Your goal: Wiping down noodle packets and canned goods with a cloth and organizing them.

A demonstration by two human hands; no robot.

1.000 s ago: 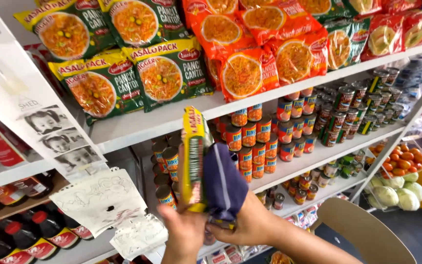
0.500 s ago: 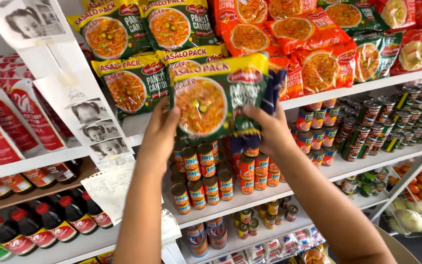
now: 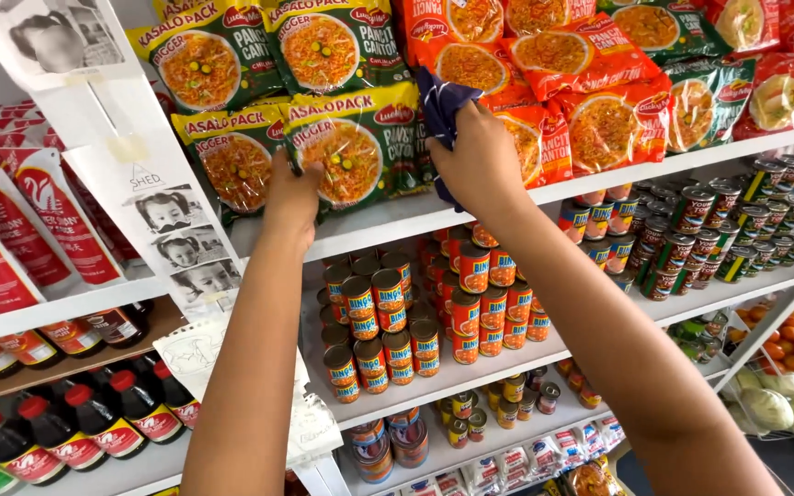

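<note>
Both hands are raised to the top shelf (image 3: 388,225). Left hand (image 3: 294,193): grip pinched on the lower left edge of a green-and-yellow noodle packet (image 3: 360,152). Right hand (image 3: 480,161): grip clenched around a dark blue cloth (image 3: 438,106), pressed against the packet's right side. Packet: standing on its lower edge on the shelf, printed face outward toward the camera, long axis running left to right, leaning back on the packets behind it. Same shelf: further green noodle packets (image 3: 222,64) stacked to the left and above, orange and red packets (image 3: 590,55) to the right. Shelf below: small orange-labelled tins (image 3: 415,321) stacked in rows, darker tins (image 3: 691,230) farther right. Lower left: dark sauce bottles with red caps (image 3: 94,413). Far right, low: a basket (image 3: 746,354) holding orange fruit and pale cabbages.
</note>
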